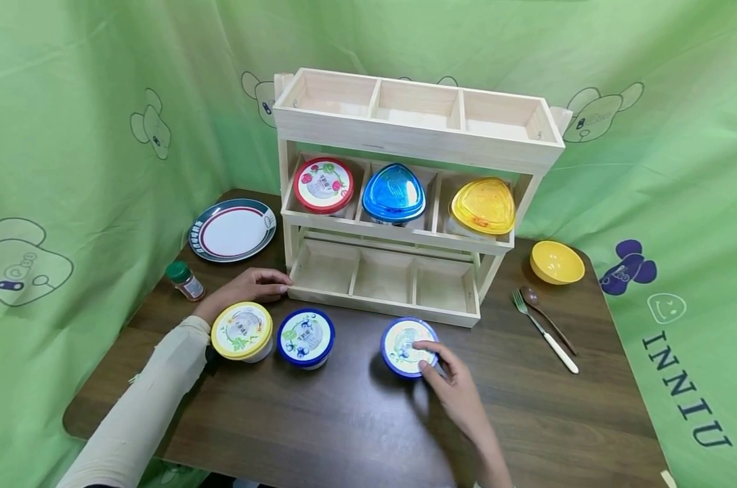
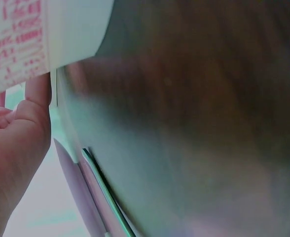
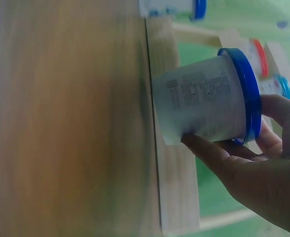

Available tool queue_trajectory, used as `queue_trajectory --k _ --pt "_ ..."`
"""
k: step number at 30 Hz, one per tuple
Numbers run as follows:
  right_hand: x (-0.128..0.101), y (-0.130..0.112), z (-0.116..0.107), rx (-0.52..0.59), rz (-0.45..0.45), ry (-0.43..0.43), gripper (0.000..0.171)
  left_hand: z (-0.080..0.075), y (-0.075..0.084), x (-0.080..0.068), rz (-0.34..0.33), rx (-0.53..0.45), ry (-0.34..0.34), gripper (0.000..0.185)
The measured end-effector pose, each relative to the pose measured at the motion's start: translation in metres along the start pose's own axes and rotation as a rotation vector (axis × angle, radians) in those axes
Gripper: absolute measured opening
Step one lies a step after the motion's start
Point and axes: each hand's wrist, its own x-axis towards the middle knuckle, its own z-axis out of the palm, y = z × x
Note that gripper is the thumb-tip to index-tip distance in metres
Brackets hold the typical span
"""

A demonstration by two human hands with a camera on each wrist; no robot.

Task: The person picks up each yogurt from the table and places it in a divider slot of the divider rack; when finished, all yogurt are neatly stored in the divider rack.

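Observation:
My right hand (image 1: 456, 390) grips a white tub with a blue lid (image 1: 399, 349), fingers and thumb around the lid and side. In the right wrist view the tub (image 3: 204, 98) shows printed text on its wall; whether its base touches the table I cannot tell. My left hand (image 1: 255, 285) rests with its fingertips against the front left corner of the wooden shelf's bottom tray (image 1: 381, 306). Beside the left forearm stand a yellow-lidded tub (image 1: 242, 331) and a second blue-lidded tub (image 1: 306, 337). Part of a tub with pink print (image 2: 17, 44) hides the left fingers in the left wrist view.
The shelf's middle tier holds a red-lidded tub (image 1: 324, 185), a blue tub (image 1: 394, 193) and a yellow tub (image 1: 483, 206). A plate (image 1: 233, 230) and green-capped jar (image 1: 185, 280) stand left; a yellow bowl (image 1: 557, 262), fork (image 1: 545, 332) and spoon (image 1: 548, 317) lie right.

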Motion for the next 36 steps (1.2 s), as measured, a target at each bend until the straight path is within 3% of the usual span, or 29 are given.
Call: queue_trajectory --k 8,13,15,20,21,27,31,34,36 --pt "-0.006 -0.013 -0.041 0.017 0.005 0.186 0.027 -0.001 -0.001 -0.003 0.015 0.025 0.002 0.039" --pt "-0.004 -0.023 -0.059 0.005 0.063 0.265 0.029 -0.001 -0.002 -0.003 0.004 0.006 -0.012 0.038" --pt "-0.002 -0.027 -0.064 -0.008 0.088 0.283 0.03 0.002 0.005 -0.008 0.018 0.005 -0.03 0.038" --pt "0.004 -0.036 -0.07 -0.037 0.107 0.273 0.032 0.001 0.004 -0.007 0.02 -0.011 -0.031 0.038" --pt "0.006 -0.038 -0.07 -0.037 0.106 0.266 0.032 -0.002 -0.003 -0.002 0.005 -0.013 -0.017 0.039" --pt "0.014 -0.045 -0.067 -0.036 0.058 0.232 0.032 0.0 0.0 -0.002 0.035 0.06 0.01 0.038" --pt "0.022 -0.047 -0.064 -0.04 0.011 0.206 0.03 0.002 0.004 -0.003 0.017 0.048 0.006 0.036" --pt "0.028 -0.047 -0.063 -0.041 -0.013 0.192 0.03 0.004 0.013 -0.009 0.039 0.036 -0.019 0.036" --pt "0.032 -0.047 -0.063 -0.044 -0.022 0.183 0.03 0.009 0.029 -0.017 0.084 0.038 -0.045 0.035"
